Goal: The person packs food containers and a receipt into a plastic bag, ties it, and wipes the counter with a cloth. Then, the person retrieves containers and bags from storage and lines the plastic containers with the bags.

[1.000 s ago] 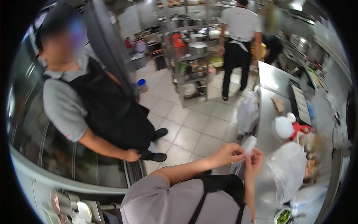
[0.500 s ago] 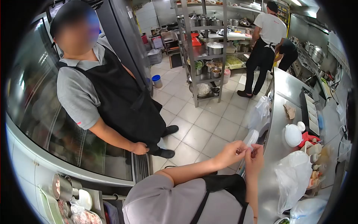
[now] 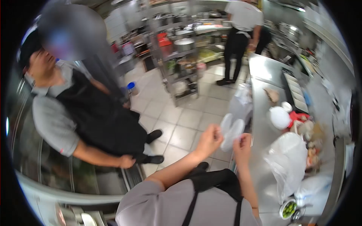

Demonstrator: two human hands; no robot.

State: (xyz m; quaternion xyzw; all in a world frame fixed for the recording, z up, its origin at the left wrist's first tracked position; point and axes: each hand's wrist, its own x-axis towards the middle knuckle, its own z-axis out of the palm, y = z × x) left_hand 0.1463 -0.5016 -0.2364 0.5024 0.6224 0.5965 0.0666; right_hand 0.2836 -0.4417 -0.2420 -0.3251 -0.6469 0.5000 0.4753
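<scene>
My left hand [image 3: 208, 140] and my right hand [image 3: 241, 147] are raised in front of my chest, over the near edge of the steel counter [image 3: 264, 94]. Both pinch a small piece of thin clear plastic [image 3: 230, 130], which looks like a small bag or glove; I cannot tell which. It hangs spread open between my fingers. My left forearm reaches in from the lower left. My grey shirt and black apron fill the bottom of the view.
A co-worker in a grey shirt and black apron [image 3: 94, 116] stands left beside a glass-door fridge [image 3: 45, 165]. A metal rack [image 3: 181, 56] holds pots. A white plastic bag [image 3: 288, 162], white lid [image 3: 279, 117] and bowl of limes [image 3: 288, 208] sit on the counter. Another person [image 3: 241, 37] works far back.
My hands have lifted a little and moved apart, and the plastic between them now hangs spread wider. The view has swung and blurred slightly.
</scene>
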